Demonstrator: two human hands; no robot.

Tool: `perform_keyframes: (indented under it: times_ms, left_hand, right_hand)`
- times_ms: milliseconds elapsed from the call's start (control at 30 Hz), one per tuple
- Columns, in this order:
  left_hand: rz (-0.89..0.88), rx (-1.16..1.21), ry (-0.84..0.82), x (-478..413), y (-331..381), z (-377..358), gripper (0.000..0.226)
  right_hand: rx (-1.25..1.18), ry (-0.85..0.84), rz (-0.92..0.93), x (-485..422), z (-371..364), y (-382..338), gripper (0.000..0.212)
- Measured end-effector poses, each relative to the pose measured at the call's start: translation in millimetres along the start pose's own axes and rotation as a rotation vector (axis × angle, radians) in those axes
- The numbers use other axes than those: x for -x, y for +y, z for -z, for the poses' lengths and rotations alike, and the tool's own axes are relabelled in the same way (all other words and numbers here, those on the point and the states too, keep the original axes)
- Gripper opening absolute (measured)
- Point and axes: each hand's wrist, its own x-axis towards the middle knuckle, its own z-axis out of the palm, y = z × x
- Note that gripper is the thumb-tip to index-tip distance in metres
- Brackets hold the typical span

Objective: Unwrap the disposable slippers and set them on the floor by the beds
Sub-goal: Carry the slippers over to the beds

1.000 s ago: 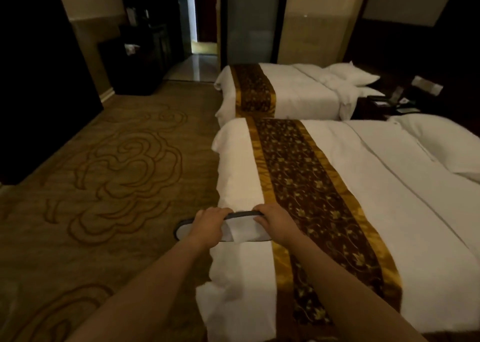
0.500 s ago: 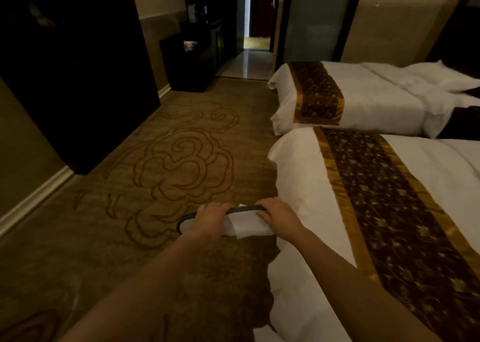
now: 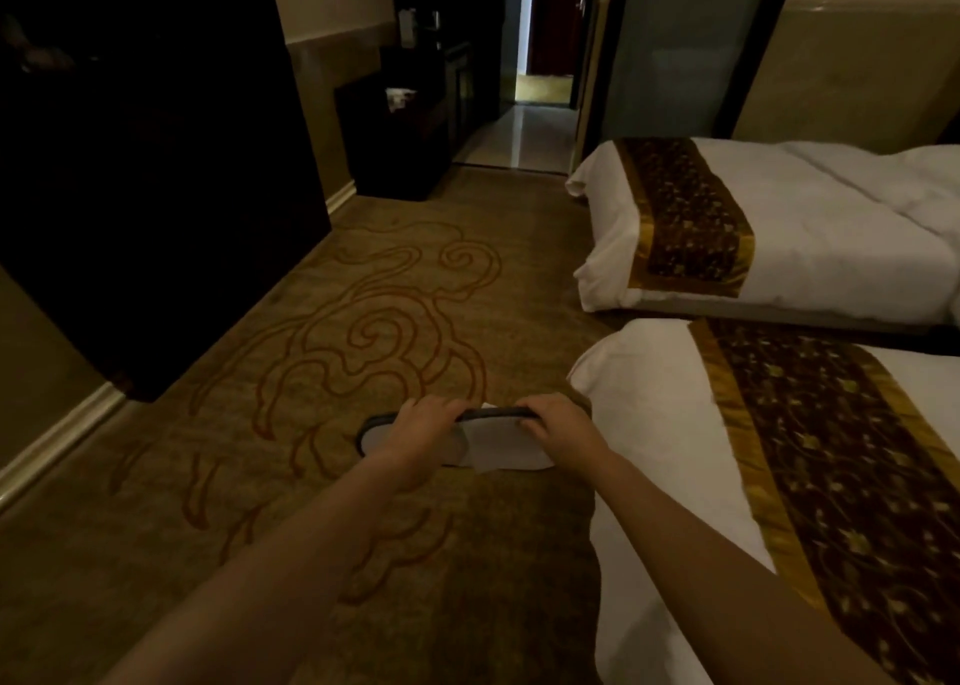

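1. The slippers (image 3: 457,442) are held as a flat white pair with a dark sole edge, long axis running left to right, the rounded end pointing away from the near bed (image 3: 660,424).
2. The left hand (image 3: 423,432) is curled closed over the top edge near the middle; the right hand (image 3: 558,432) is clamped on the end closest to the near bed.
3. The pair hangs above the patterned carpet (image 3: 322,351), just beside the near bed's foot corner.
4. A second bed (image 3: 810,227) lies beyond the near bed, and a dark cabinet (image 3: 156,175) stands across the carpet from it.
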Motion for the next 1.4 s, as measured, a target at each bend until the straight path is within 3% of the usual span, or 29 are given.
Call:
perform_keyframes:
  times_ms: [467,667,867,1100,1400]
  left_hand:
    - [-0.19,-0.008,-0.026,-390.8,-33.4,65.7,0.035]
    - [-0.33,-0.028,-0.053,-551.8,9.0,89.7,0.047]
    - [-0.369,-0.03,-0.041,-711.8,47.8,94.8,0.042]
    - [-0.408,-0.007,-0.055,-851.5,88.3,117.0,0.035]
    - [-0.563,0.041,-0.174,-1032.8,145.1,128.0,0.046]
  right_hand:
    - [-0.02,0.13,-0.229,-284.5,88.6,164.6,0.027]
    - [-0.035,0.205,-0.36,-368.1,150.1,267.4,0.026]
    - [-0.042,0.214,-0.394,-459.8,195.3,378.8,0.028]
    - [-0.091,0.206,-0.439,-539.3,256.2,473.6,0.025]
    - [-0.11,0.27,-0.583,-627.1,303.3,601.9,0.025]
